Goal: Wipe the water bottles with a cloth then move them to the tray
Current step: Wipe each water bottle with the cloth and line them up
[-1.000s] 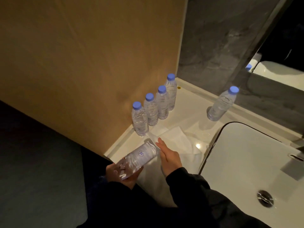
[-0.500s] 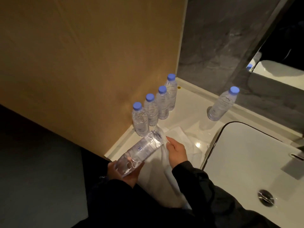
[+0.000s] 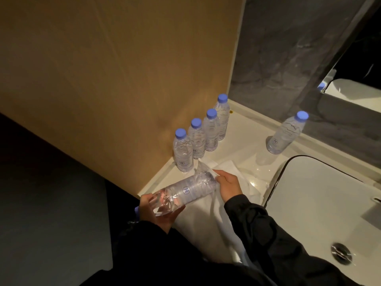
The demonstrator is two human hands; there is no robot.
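My left hand [image 3: 158, 213] grips the cap end of a clear water bottle [image 3: 189, 189] that lies tilted, its base pointing up and away. My right hand [image 3: 228, 185] rests against that base and holds a fold of the white cloth [image 3: 206, 221], which is spread over the counter under the bottle. Several more blue-capped bottles [image 3: 198, 139] stand in a row along the wooden wall. One further bottle [image 3: 285, 134] stands apart by the grey back wall. No tray shows in this view.
The white counter [image 3: 245, 141] ends at a tan wooden side panel [image 3: 123, 79] on the left. A white basin [image 3: 321, 205] with a metal drain [image 3: 341, 252] fills the right. A mirror [image 3: 358, 58] hangs above the back ledge. Dark floor lies to the left.
The held bottle has swung upward and away, its base now nearer the standing row. My right hand has moved up along the bottle to its base, taking cloth with it.
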